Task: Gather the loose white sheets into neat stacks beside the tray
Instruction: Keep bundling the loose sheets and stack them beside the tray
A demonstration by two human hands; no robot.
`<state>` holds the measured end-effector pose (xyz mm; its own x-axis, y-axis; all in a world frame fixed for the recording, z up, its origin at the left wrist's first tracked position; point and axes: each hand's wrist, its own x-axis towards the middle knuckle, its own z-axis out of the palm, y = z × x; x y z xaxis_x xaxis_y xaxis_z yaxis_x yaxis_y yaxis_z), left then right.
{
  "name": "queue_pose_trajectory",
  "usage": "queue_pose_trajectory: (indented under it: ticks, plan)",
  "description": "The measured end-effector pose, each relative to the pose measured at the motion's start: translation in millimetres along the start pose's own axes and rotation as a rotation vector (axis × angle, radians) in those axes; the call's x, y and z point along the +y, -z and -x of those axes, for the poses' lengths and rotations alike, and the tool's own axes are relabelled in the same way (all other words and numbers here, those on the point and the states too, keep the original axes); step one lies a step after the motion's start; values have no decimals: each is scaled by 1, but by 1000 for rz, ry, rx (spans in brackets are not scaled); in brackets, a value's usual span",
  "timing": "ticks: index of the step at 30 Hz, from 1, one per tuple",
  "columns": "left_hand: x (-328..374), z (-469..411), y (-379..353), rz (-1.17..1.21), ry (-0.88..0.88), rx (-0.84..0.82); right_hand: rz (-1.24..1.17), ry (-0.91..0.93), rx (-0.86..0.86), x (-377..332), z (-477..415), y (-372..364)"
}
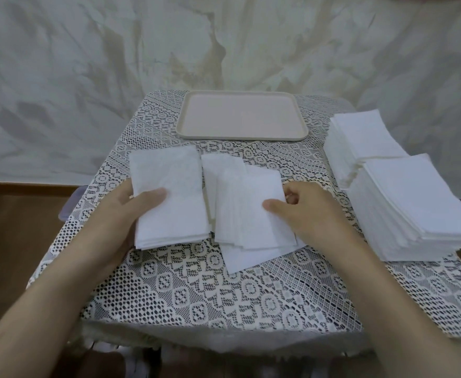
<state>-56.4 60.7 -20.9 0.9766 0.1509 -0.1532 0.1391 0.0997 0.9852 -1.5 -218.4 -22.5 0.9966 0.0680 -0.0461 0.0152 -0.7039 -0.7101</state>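
A pale pink tray (241, 115) lies at the far middle of the table. My left hand (122, 211) grips a small neat stack of white sheets (169, 197), thumb on top, at the left of centre. Beside it a fanned pile of loose white sheets (247, 214) lies on the lace cloth. My right hand (305, 205) pinches the right edge of the pile's top sheet between thumb and fingers. Two tall neat stacks stand at the right: a far stack (365, 137) and a near stack (414, 205).
A white lace cloth (210, 290) covers the small table. The table's edges fall away close by on the left and at the front. A crumpled pale sheet hangs as a backdrop (87, 64), with brown floor (13, 241) at the left.
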Motion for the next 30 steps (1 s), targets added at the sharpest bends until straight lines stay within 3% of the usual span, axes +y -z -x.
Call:
queue_pose_trajectory:
  ticks: [4, 9, 14, 23, 28, 30]
  plan:
    - [5, -1, -6, 5, 2, -6, 90, -13, -21, -4, -3, -7]
    - [8, -4, -11, 11, -13, -9, 73, 54, 85, 1, -3, -3]
    - [6, -1, -10, 13, -12, -9, -448, -25, 2, 4, -6, 7]
    - [0, 2, -14, 14, -3, 38, -362, -30, -58, 0, -1, 8]
    - [-3, 2, -17, 3, -31, 73, -848, 20, -134, -23, 11, 12]
    - [-4, 4, -19, -3, -36, 61, -875, 68, -163, -34, 18, 7]
